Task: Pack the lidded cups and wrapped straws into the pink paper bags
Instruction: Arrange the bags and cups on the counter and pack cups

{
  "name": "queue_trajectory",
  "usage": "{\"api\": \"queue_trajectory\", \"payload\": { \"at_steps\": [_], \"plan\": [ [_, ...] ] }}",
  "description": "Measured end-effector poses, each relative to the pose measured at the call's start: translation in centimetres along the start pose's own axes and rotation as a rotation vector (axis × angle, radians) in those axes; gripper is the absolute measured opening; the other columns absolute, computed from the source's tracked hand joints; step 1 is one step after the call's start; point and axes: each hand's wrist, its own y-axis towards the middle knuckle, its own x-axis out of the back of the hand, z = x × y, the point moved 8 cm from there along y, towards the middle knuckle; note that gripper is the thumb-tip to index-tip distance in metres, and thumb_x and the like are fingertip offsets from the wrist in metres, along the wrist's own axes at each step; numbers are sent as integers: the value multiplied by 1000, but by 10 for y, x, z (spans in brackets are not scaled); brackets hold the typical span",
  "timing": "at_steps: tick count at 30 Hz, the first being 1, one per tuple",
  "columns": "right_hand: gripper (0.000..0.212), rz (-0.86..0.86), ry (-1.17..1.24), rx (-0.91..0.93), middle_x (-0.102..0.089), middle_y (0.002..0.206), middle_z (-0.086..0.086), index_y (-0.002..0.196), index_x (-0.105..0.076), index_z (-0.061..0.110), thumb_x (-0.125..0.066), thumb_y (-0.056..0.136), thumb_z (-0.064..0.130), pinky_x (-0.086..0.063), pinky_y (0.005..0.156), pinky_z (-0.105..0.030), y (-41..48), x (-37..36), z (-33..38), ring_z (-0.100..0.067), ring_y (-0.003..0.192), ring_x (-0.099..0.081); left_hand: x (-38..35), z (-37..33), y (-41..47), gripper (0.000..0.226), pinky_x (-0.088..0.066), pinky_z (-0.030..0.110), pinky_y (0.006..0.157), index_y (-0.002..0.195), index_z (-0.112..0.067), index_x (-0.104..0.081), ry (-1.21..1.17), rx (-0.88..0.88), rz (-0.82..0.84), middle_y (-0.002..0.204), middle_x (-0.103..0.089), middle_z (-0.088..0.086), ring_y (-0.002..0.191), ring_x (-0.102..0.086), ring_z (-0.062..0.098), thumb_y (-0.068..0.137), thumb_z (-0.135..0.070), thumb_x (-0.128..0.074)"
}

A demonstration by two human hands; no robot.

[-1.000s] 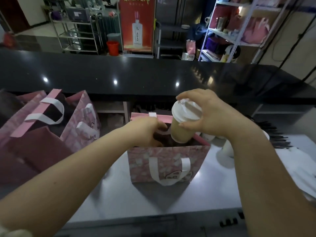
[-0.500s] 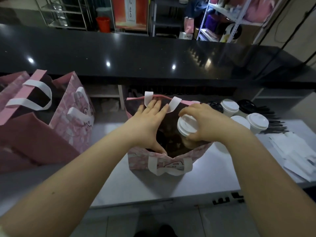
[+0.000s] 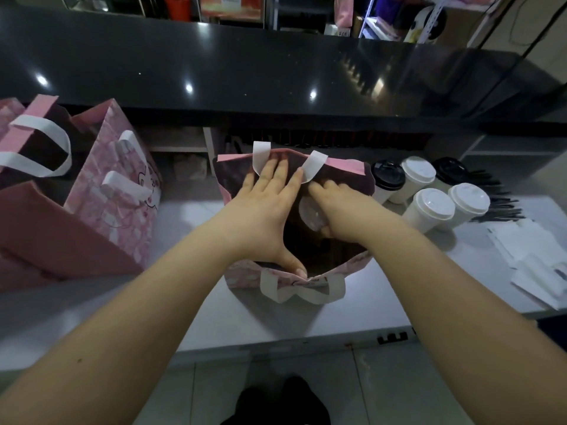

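A pink paper bag with white handles stands on the white counter in front of me. My left hand is spread across its mouth, fingers against the far wall and thumb on the near edge, holding it wide. My right hand reaches down inside the bag, shut on a white-lidded cup whose lid shows between my hands. Several more lidded cups, white and black lids, stand to the right of the bag. Dark wrapped straws lie behind them.
Two larger pink bags stand open at the left. White papers lie at the right counter edge. A raised black countertop runs along the back. The counter's front edge is near my body.
My right hand has lowered the cup from above the bag down into it. My left hand went from gripping the rim to spreading flat across the opening. The view tilted downward.
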Motion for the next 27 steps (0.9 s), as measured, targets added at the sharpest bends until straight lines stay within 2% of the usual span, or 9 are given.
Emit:
{"api": "queue_trajectory", "payload": {
  "at_steps": [4,9,13,16,18,20,21,23,27],
  "plan": [
    [83,77,19,17,-42,134,-12,143,-27,20,-74,75,19,-51,84,-45,-3,-19,5,-35,113,-49,-1,-3,-3,154,14,42,110,151,-20,19,17,7,-9,159,22,9,144,27,24,42,-86,-67],
    [78,30,-34,53,-44,130,-10,141,-29,19,-70,76,28,-48,76,-40,-20,-29,9,-32,110,-48,3,-3,-8,153,13,44,110,151,-19,19,26,38,-38,158,25,9,142,31,26,42,-87,-65],
    [81,-3,-71,80,-42,131,-8,143,-29,21,-71,75,35,-45,82,-39,-32,-36,19,-30,116,-44,2,-2,-12,154,12,45,111,150,-21,22,31,57,-32,158,25,8,143,30,27,39,-89,-61],
    [87,46,-60,49,-27,146,-11,151,-15,25,-64,83,49,-38,100,-45,-34,-49,22,-32,132,-31,2,-3,-13,152,13,45,109,148,-25,25,19,51,-40,158,26,6,141,33,25,38,-88,-60],
    [89,126,-1,44,-1,160,-3,153,3,33,-53,88,58,-17,115,-49,-32,-61,20,-29,146,-6,2,-5,-13,153,13,46,109,148,-27,26,23,43,-46,158,27,4,140,35,23,40,-86,-64],
    [87,205,-2,63,26,158,5,149,18,37,-43,93,61,5,119,-48,-28,-73,18,-21,147,18,2,-5,-14,153,13,46,109,148,-29,26,25,36,-52,158,27,3,139,36,22,41,-84,-68],
    [85,221,-5,68,32,156,6,148,22,37,-40,94,61,10,118,-47,-27,-78,15,-19,145,24,2,-6,-15,153,13,46,108,148,-30,26,23,31,-53,158,27,2,139,36,21,41,-83,-70],
    [82,214,19,68,36,153,7,147,24,38,-36,95,59,13,116,-43,-23,-83,9,-16,143,28,1,-8,-15,153,13,46,108,147,-32,27,23,18,-51,158,26,1,139,35,21,41,-82,-72],
    [77,204,64,75,35,154,7,148,23,38,-31,97,57,11,118,-42,-17,-95,1,-14,143,28,-2,-12,-15,153,15,45,109,147,-34,27,19,-9,-43,159,24,2,142,32,21,40,-83,-71]
  ]
}}
